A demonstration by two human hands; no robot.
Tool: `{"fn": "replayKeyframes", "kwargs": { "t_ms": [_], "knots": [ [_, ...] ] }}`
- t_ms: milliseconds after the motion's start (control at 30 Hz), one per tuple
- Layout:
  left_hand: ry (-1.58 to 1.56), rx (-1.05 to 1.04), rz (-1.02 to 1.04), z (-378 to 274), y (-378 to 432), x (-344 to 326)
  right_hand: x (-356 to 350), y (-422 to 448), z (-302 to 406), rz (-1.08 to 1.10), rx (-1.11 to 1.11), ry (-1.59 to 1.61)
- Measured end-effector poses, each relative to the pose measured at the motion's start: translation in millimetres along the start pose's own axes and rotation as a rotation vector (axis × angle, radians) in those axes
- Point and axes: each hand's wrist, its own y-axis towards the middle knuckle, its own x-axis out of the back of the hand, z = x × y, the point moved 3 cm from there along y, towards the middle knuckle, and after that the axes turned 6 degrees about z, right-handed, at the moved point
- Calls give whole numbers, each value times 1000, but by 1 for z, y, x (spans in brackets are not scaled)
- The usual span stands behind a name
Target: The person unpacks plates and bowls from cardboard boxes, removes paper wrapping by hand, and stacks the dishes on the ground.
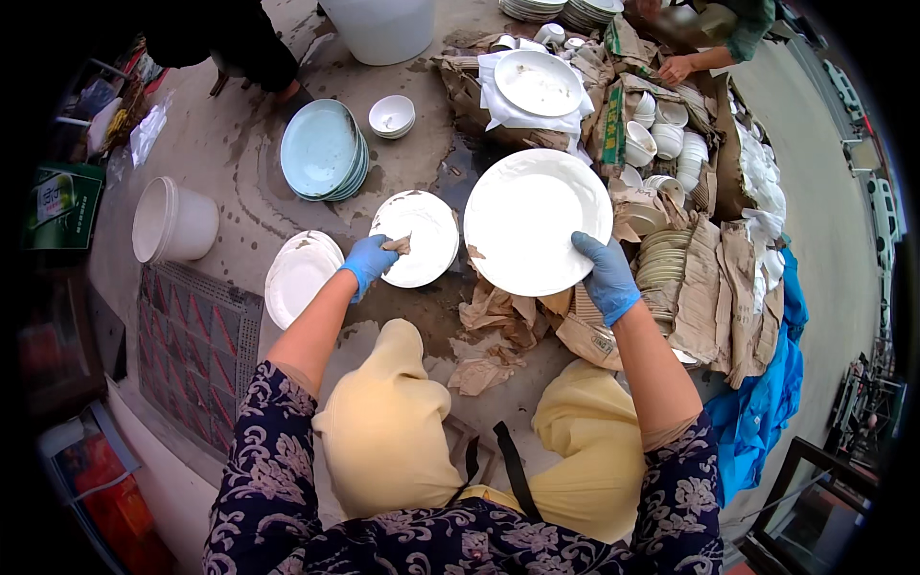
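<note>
Gripped at its right rim, a large white plate (535, 208) is in my right hand (607, 277), which wears a blue glove. A brown patch of stuck paper shows near the plate's lower left edge. My left hand (370, 262), also gloved, pinches a torn scrap of brown paper (399, 245) above a stack of smaller white plates (424, 215). Bits of dirt or paper cling to the top plate of that stack. Left of it, partly behind my left forearm, stand more white plates (298, 277). Crumpled brown paper (496, 309) lies on the ground below the large plate.
Pale blue plates (320, 147) and white bowls (392, 115) stand ahead. Torn cardboard boxes (708, 287) hold bowls and plates at right. Another person's hand (677, 70) reaches there. A white bucket (180, 219) lies tilted beside a floor mat (198, 338). Someone's foot (295, 100) is at upper left.
</note>
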Motion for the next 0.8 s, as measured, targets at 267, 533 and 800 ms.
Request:
{"fn": "replayKeyframes", "kwargs": {
  "t_ms": [267,533,800],
  "knots": [
    [-561,52,-260,72,5,-18,-58,106,-230,-125,-272,383],
    [-749,-15,-245,68,22,-14,-73,132,-319,-205,-293,393],
    [-731,-122,-189,41,37,-42,-67,154,-293,-448,-576,-602]
  ]
}}
